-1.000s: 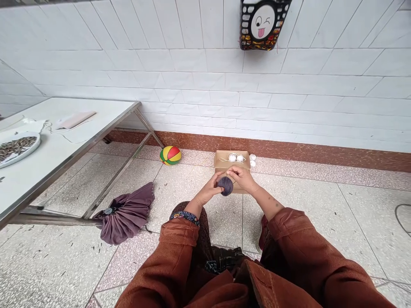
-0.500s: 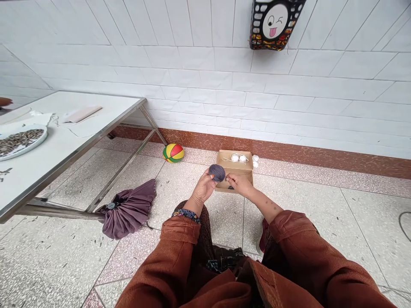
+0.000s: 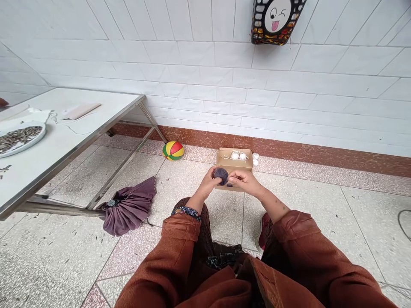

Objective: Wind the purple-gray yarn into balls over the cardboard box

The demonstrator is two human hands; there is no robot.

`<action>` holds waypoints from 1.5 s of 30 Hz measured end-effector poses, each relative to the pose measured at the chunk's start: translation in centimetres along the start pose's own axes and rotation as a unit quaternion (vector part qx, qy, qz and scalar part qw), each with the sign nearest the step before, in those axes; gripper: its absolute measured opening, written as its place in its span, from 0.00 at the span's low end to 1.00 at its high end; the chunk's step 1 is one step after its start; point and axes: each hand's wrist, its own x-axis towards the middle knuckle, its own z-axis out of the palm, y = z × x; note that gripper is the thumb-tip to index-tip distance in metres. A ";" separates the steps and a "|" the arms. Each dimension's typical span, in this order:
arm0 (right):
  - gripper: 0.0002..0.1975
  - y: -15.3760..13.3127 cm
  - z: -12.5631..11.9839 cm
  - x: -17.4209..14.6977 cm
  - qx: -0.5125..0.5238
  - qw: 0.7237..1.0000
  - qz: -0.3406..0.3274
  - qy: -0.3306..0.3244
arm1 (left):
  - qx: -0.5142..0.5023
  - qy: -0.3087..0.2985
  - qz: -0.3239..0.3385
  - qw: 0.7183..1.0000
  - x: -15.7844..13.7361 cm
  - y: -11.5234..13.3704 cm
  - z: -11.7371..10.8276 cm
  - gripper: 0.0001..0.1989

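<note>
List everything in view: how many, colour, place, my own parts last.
Wall tiles: many, white, background
Speckled floor: 1, pale, below
Metal table: 1, white top, left
Oval plate: 1, white, on table
Small bits: many, brownish, on plate
Folded item: 1, pink, on table
Lattice plastic basket: 1, black, against wall
Striped ball: 1, red, yellow, green, beside table
Pleated fabric bundle: 1, purple, beside table
Cable: 1, dark, right edge
Open cardboard box: 1, tan, on floor
Yarn balls: 2, white, in box
Small balls: 2, white, beside box
Wound yarn ball: 1, dark purplish, held near box
Left hand: 1, bare, holding yarn ball
Right hand: 1, bare, at yarn ball
Sleeves: 2, brown, bottom
Shoe: 1, red, below
</note>
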 end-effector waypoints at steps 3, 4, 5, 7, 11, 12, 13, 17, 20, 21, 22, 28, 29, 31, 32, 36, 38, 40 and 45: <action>0.14 0.6 -0.4 0.5 -0.029 0.997 -0.012 0.064 | 0.053 -0.118 -0.013 0.992 -0.3 -0.3 0.5 0.41; 0.13 1.1 -0.5 0.6 -0.042 0.995 -0.013 0.088 | 0.053 -0.158 -0.013 0.986 -0.5 -0.2 0.7 0.43; 0.13 1.6 -0.5 0.8 -0.055 0.992 -0.009 0.111 | 0.042 -0.188 -0.012 0.981 -0.7 -0.1 0.8 0.44; 0.12 2.7 -0.3 1.2 -0.077 0.986 0.012 0.146 | 0.002 -0.215 -0.008 0.977 -1.1 0.3 1.0 0.43; 0.11 4.6 0.6 1.4 -0.113 0.981 0.062 0.142 | -0.107 -0.173 -0.017 0.979 -1.7 1.5 1.1 0.38; 0.11 4.9 0.9 1.3 -0.123 0.981 0.073 0.127 | -0.133 -0.154 -0.016 0.979 -1.6 1.7 1.1 0.36; 0.11 5.0 1.2 1.3 -0.133 0.982 0.084 0.108 | -0.155 -0.133 -0.012 0.979 -1.5 1.9 1.0 0.35; 0.10 4.9 2.5 0.7 -0.169 0.980 0.103 -0.004 | -0.175 -0.003 0.003 0.985 -0.5 1.5 0.5 0.26; 0.10 4.1 3.1 0.3 -0.187 0.974 0.083 -0.094 | -0.147 0.093 0.004 0.985 0.3 0.9 -0.1 0.19; 0.10 3.8 3.2 0.2 -0.186 0.973 0.070 -0.119 | -0.139 0.111 0.005 0.984 0.4 0.7 -0.3 0.19; 0.10 3.4 3.3 0.1 -0.178 0.973 0.052 -0.140 | -0.133 0.122 0.007 0.984 0.5 0.5 -0.4 0.20; 0.15 0.8 2.2 -0.2 -0.019 0.991 0.014 -0.135 | -0.084 0.135 0.003 0.987 0.4 0.3 -0.5 0.26; 0.16 0.5 1.8 -0.1 0.007 0.993 0.021 -0.116 | -0.074 0.131 -0.001 0.989 0.4 0.3 -0.3 0.27; 0.17 0.2 1.1 0.2 0.047 0.996 0.033 -0.069 | -0.043 0.105 -0.013 0.993 0.3 0.3 0.0 0.31; 0.17 0.1 0.8 0.5 0.059 0.997 0.037 -0.041 | -0.022 0.079 -0.018 0.996 0.2 0.3 0.1 0.33; 0.17 1.0 -0.2 1.9 0.048 0.995 0.037 0.075 | 0.040 -0.093 -0.022 0.995 -0.5 0.6 0.4 0.39; 0.16 1.9 -0.3 2.4 0.024 0.992 0.044 0.113 | 0.027 -0.163 -0.016 0.986 -0.9 0.9 0.5 0.39; 0.16 3.0 0.0 2.7 0.000 0.989 0.070 0.130 | -0.008 -0.189 -0.005 0.982 -1.3 1.3 0.6 0.39; 0.13 4.7 1.5 2.3 -0.069 0.983 0.153 0.079 | -0.119 -0.121 0.009 0.985 -1.4 2.2 0.6 0.36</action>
